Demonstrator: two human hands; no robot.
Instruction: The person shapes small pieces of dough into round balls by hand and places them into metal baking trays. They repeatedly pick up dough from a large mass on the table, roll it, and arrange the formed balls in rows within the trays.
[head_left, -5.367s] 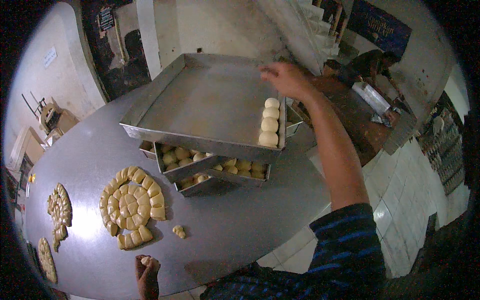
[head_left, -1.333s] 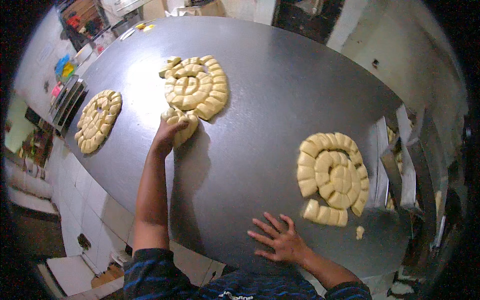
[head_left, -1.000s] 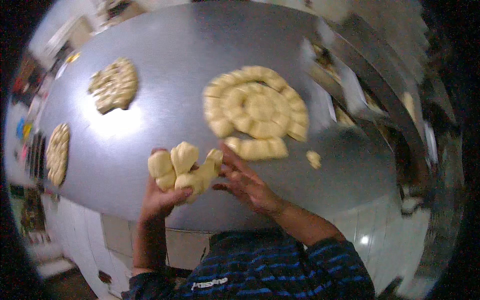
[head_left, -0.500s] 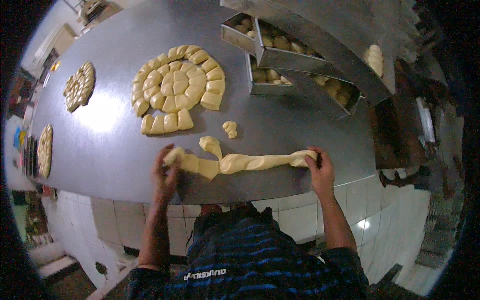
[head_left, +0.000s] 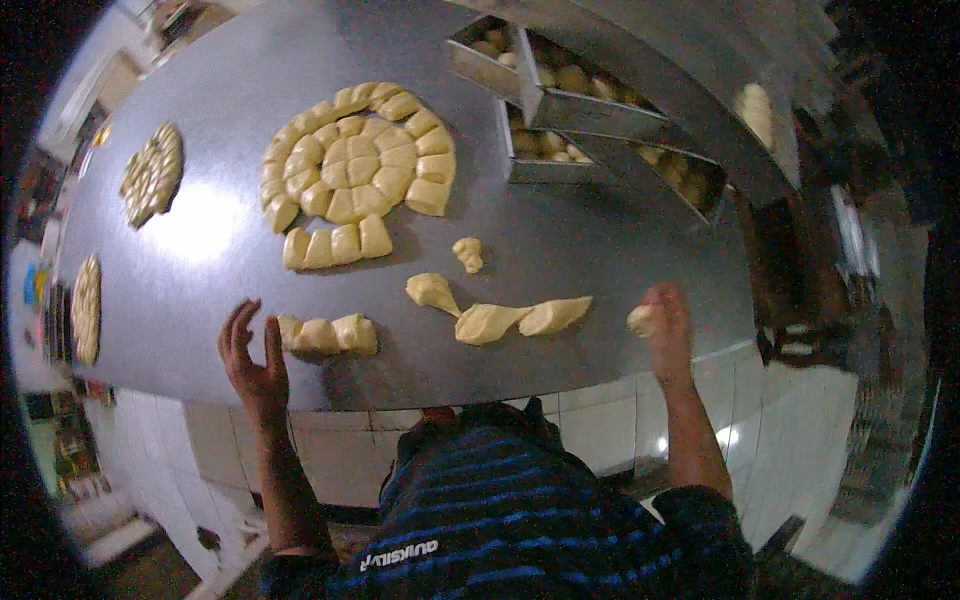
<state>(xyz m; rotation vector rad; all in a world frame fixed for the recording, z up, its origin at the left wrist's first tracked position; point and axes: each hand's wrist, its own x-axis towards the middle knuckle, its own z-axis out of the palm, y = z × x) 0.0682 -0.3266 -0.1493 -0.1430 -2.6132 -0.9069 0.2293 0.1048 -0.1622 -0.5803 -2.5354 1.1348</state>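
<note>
My left hand [head_left: 255, 355] has its fingers spread at the left end of a short row of dough lumps [head_left: 328, 335] on the metal table. On the right, my right hand [head_left: 670, 325] is closed, slightly blurred, around a piece of dough [head_left: 641, 320] that shows beside its fingers. Between the hands lies a twisted strip of dough [head_left: 490, 322], with a thin neck leading to a rounded end. A small dough scrap [head_left: 467, 254] sits above it. Farther off, a large round of cut dough pieces [head_left: 360, 160] has a separate row of pieces [head_left: 337, 244] at its near edge.
Metal pans [head_left: 590, 112] holding dough balls stand at the far right, beneath a raised metal shelf [head_left: 690, 85]. Two more dough rounds lie at the left: one farther [head_left: 155, 175], one nearer the edge [head_left: 87, 310]. White tiles [head_left: 600, 425] face the table's near side.
The long dough strip has parted at both ends. A short row now lies by my left hand, which has opened and shifted left. My right hand has moved right with a torn-off piece.
</note>
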